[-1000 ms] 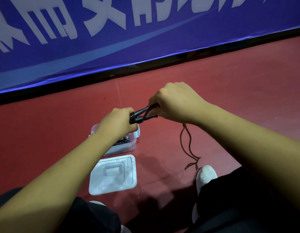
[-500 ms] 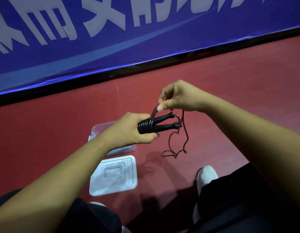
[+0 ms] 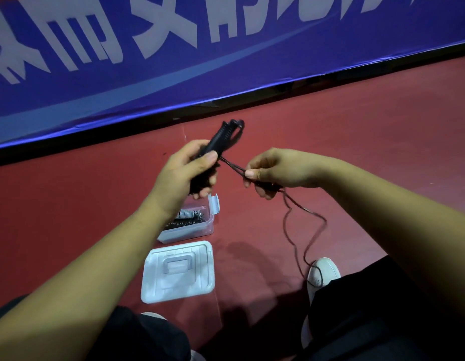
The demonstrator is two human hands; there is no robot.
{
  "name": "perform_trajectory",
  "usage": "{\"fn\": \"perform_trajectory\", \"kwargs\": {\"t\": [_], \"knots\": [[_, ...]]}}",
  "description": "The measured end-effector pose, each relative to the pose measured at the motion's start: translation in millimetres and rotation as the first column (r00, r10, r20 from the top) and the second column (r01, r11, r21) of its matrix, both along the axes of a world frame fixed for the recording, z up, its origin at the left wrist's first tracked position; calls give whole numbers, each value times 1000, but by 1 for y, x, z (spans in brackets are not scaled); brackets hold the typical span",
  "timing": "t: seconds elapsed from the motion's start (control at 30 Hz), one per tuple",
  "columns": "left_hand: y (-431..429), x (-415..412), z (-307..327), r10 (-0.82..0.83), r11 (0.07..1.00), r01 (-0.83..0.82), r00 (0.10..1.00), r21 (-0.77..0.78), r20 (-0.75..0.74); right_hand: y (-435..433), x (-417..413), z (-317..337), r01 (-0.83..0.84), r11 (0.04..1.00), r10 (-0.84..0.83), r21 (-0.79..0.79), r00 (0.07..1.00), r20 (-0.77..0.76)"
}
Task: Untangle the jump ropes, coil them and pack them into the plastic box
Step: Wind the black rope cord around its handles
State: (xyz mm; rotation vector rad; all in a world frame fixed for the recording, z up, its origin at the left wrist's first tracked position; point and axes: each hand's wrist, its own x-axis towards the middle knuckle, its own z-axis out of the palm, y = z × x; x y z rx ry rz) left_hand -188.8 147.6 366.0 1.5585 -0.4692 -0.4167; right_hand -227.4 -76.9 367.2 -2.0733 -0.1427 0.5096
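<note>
— Handles (image 3: 223, 139) of black jump rope, two together, raised above red floor (image 3: 369, 157), tips tilted up and away toward banner.

— Held how?

— Gripped at lower end by left hand (image 3: 189, 173); fingers (image 3: 204, 191) curled round both, thumb laid across front.

— And the cord?

— Thin dark cord (image 3: 234, 166), running from beside left thumb across to right hand (image 3: 275, 170), strands taut between the two hands. Pinched there between right thumb and curled fingers (image 3: 262, 192). Below right hand, hanging slack in a long loop, down to white shoe (image 3: 324, 272) at lower right.

— Plastic box?

— Clear plastic box (image 3: 189, 231), open, on floor directly below left hand, partly hidden by left wrist. Inside, another coiled rope (image 3: 187, 217), pale grey and black; finer detail too small to tell. White latch flap (image 3: 214, 205) standing up at right end.

— Lid?

— White lid (image 3: 179, 272) flat on floor just in front of box, nearer to person, recessed handle facing up; parted from box by narrow strip of floor.

— Surroundings?

— Blue banner (image 3: 226, 61) with large white characters along far side, black strip beneath. Bare forearms reaching in from both lower corners; black trousers (image 3: 369, 321) at bottom edge.
</note>
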Motion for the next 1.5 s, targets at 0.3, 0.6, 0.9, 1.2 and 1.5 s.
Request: {"fn": "perform_trajectory", "kwargs": {"t": [0.3, 0.6, 0.9, 1.2, 1.5], "knots": [[5, 19, -9, 218, 950, -233, 972, 208, 90, 16, -3, 15, 68, 917, 78, -394, 936, 344], [10, 29, -16, 303, 804, -421, 897, 420, 320, 14, 1, 14, 47, 915, 47, -401, 974, 221], [7, 21, -34, -175, 442, -401, 839, 803, 515, 28, -5, 30, 22, 854, 300, -519, 796, 526], [-8, 3, -32, -470, 411, 90, 874, 907, 126, 17, -5, 31, 130, 874, 190, -469, 796, 575], [-3, -6, -20, -533, 685, 320, 832, 655, 151, -4, 9, 17, 163, 894, 66, -417, 873, 483]]}}
